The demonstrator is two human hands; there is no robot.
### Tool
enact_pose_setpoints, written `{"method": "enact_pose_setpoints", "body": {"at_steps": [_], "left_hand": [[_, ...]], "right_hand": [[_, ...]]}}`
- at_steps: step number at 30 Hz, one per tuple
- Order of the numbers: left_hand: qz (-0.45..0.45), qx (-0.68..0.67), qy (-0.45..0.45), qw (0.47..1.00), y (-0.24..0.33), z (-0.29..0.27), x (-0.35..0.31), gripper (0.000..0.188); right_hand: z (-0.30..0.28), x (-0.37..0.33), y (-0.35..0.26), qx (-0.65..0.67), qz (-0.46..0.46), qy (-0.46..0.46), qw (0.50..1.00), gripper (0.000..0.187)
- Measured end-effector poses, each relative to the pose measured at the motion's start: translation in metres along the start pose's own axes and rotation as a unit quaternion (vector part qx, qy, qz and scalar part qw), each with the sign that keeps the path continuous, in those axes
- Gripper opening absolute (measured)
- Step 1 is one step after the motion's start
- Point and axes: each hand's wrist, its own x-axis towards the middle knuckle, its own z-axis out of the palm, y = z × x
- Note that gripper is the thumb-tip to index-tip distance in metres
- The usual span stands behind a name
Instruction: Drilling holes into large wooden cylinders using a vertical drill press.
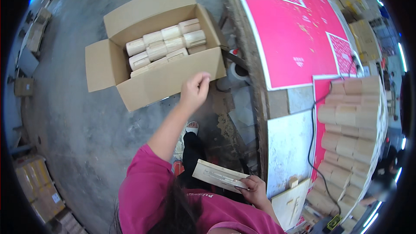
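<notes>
My left hand reaches forward over the near wall of an open cardboard box. Its fingers curl in toward the thumb, and anything inside them is too small or hidden to make out. Rows of pale wooden pieces with rounded tops lie packed in the box. Close to my body, my right hand grips one end of a flat wooden board, which has long narrow slots or strips along its face and is held tilted.
To the right stands a workbench with a pink printed top. Many more wooden pieces are stacked along its near right side, crossed by a black cable. A white roll sits beside the box. Taped cartons stand at left.
</notes>
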Motion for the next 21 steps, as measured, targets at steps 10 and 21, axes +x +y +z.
{"method": "enact_pose_setpoints", "body": {"at_steps": [10, 21], "left_hand": [[0.014, -0.247, -0.059, 0.967, 0.132, 0.086, -0.167, 0.012], [0.213, -0.322, -0.302, 0.872, 0.27, 0.109, -0.337, 0.013]], "right_hand": [[0.001, -0.188, 0.01, -0.061, -0.038, 0.241, 0.968, 0.024], [0.024, -0.43, 0.023, -0.079, 0.042, 0.536, 0.84, 0.023]]}}
